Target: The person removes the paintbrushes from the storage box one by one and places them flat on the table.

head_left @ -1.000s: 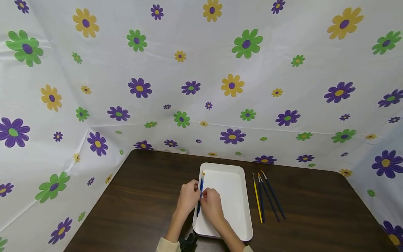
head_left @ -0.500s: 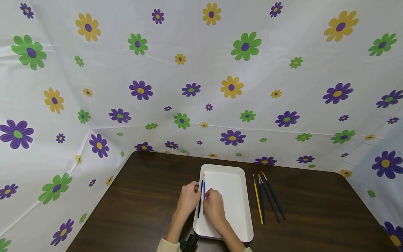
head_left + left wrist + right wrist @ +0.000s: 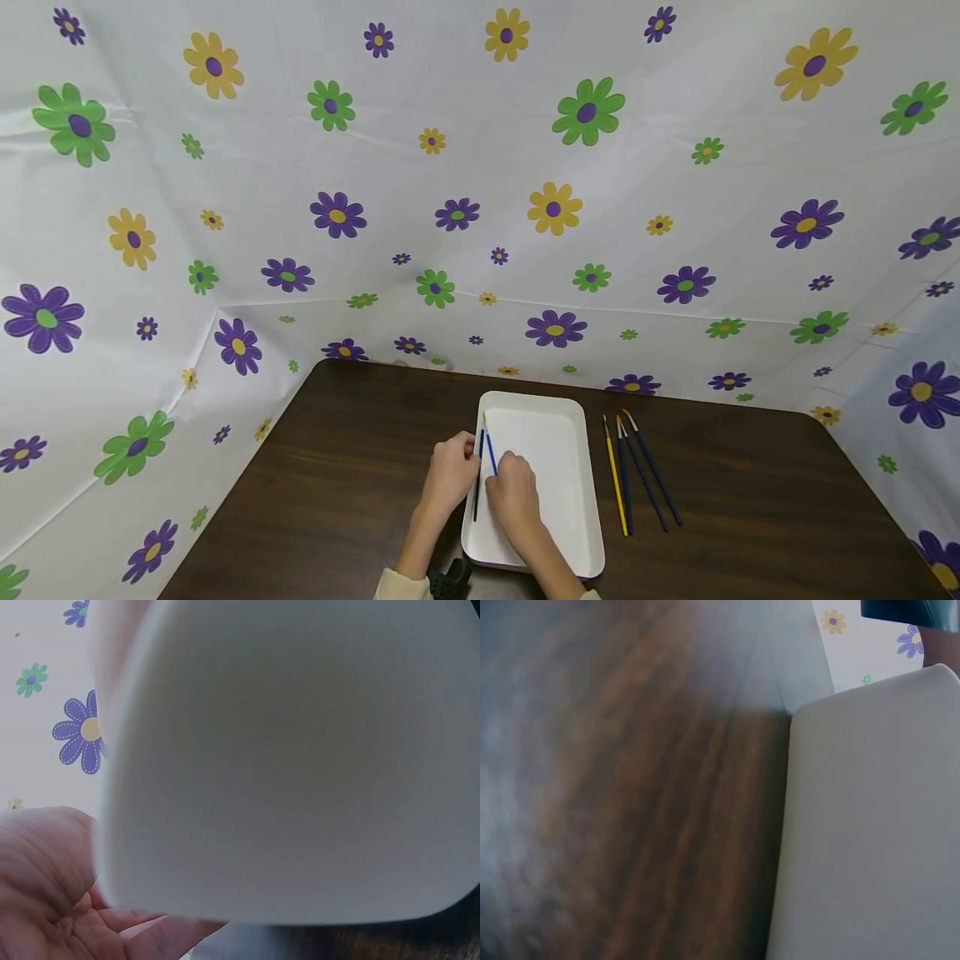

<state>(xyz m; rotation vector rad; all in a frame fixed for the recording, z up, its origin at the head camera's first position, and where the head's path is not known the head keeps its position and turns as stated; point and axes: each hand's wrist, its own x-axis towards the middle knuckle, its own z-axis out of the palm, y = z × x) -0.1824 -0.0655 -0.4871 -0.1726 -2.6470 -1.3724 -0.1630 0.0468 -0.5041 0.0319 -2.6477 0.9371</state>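
My right hand [image 3: 513, 492] is over the left half of a white tray [image 3: 558, 492], pinching a blue paintbrush [image 3: 491, 448]. The brush slants, bristle end up-left near the rim, and its lower part is hidden by the hand. A dark paintbrush [image 3: 477, 492] lies lengthwise along the tray's left wall. My left hand [image 3: 450, 471] is bent at that left rim, fingertips overlapping the dark paintbrush; I cannot tell whether it grips the brush or the rim. In the left wrist view, the tray's pale side [image 3: 285, 787] fills most of the picture, with part of a hand [image 3: 45, 885] at lower left.
Right of the tray, a yellow paintbrush [image 3: 617, 479] and several dark blue paintbrushes [image 3: 654, 468] lie on the brown wooden table [image 3: 360, 467]. A flowered white sheet [image 3: 465, 133] hangs behind the table. A dark strap [image 3: 448, 578] shows near the left wrist.
My right hand has drawn the blue paintbrush slightly right, away from the dark one, and the blue brush now slants instead of lying alongside. My left hand stays at the rim.
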